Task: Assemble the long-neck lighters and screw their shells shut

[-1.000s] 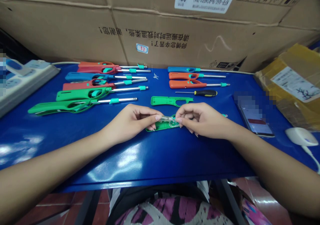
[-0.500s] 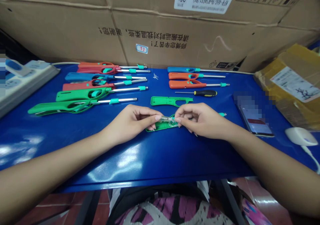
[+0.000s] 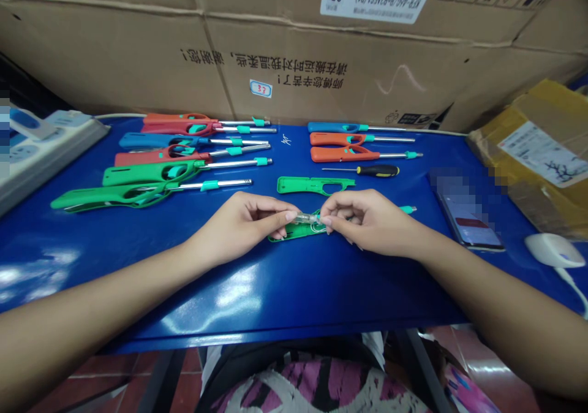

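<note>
Between my two hands is a small clear lighter fuel tank (image 3: 303, 218). My left hand (image 3: 250, 224) is closed, pinching its left end between thumb and forefinger. At the other end, the thumb and forefinger of my right hand (image 3: 362, 220) are pinched together by the tank's tip; thin white tubing or wire curls there. Just beneath lies an open green lighter shell half (image 3: 294, 233), partly hidden by my fingers. Its metal barrel tip (image 3: 408, 209) shows past my right hand. Another green shell half (image 3: 316, 185) rests behind, inner side up.
Several gas lighters (image 3: 154, 173) lie in a column at left, and three more (image 3: 344, 154) at back right. A screwdriver (image 3: 376, 171), a phone (image 3: 468, 217) and a white charger-like block (image 3: 554, 250) are on the right. A large carton (image 3: 138, 57) borders the back; a power strip (image 3: 50, 149) stands left.
Hardly anything differs. My right hand has shifted very slightly at the tank's tip; my left hand keeps the same pinch.
</note>
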